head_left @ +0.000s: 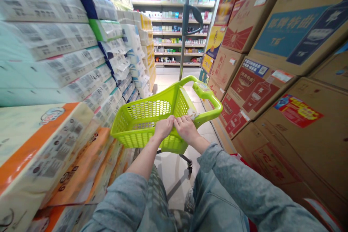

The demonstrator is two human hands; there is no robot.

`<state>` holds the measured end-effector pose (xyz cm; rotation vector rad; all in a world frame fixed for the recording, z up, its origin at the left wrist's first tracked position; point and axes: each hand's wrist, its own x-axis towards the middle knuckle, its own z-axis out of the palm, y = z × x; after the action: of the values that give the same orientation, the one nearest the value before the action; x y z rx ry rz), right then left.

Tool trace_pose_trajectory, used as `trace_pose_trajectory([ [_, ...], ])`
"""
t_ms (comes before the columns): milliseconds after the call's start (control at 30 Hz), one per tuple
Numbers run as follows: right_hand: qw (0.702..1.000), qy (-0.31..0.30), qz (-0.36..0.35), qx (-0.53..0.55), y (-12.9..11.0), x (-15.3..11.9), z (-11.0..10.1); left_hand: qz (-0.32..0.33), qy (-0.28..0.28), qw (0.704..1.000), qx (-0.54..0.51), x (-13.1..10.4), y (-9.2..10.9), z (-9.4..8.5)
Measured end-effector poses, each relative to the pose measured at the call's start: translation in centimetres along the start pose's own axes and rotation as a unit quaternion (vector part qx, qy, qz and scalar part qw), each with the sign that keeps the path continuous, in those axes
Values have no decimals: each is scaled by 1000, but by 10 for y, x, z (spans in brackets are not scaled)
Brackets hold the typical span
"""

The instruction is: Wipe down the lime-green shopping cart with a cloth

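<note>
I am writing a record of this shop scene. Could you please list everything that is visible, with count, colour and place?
shopping cart: one, lime green, centre of the aisle, basket appears empty
paper packs: many, white with green, blue and orange, stacked along the left
cardboard boxes: many, brown with red and blue labels, stacked along the right
pole: one, grey, upright beyond the cart
shelves: several tiers, pale, far end, holding small goods
floor: pale tiles, under the cart
left hand: one, on the cart's near rim
right hand: one, ring on a finger, on the near rim beside the left hand
</note>
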<state>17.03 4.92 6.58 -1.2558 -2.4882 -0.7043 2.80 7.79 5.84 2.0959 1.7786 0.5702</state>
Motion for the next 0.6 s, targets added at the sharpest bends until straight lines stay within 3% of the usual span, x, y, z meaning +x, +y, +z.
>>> trace_pose_trajectory([
  [100, 1000, -4, -17, -2, 12, -6, -7, -1, -5, 996, 92, -5, 4, 4],
  [300, 1000, -26, 4, -14, 48, -20, -31, 27, -12, 994, 104, -7, 10, 4],
  [467, 999, -31, -26, -18, 76, -30, -40, 21, -27, 998, 52, -6, 14, 4],
  [600, 997, -47, -63, -8, 81, -31, -39, 0, -35, 997, -68, -2, 11, 2],
])
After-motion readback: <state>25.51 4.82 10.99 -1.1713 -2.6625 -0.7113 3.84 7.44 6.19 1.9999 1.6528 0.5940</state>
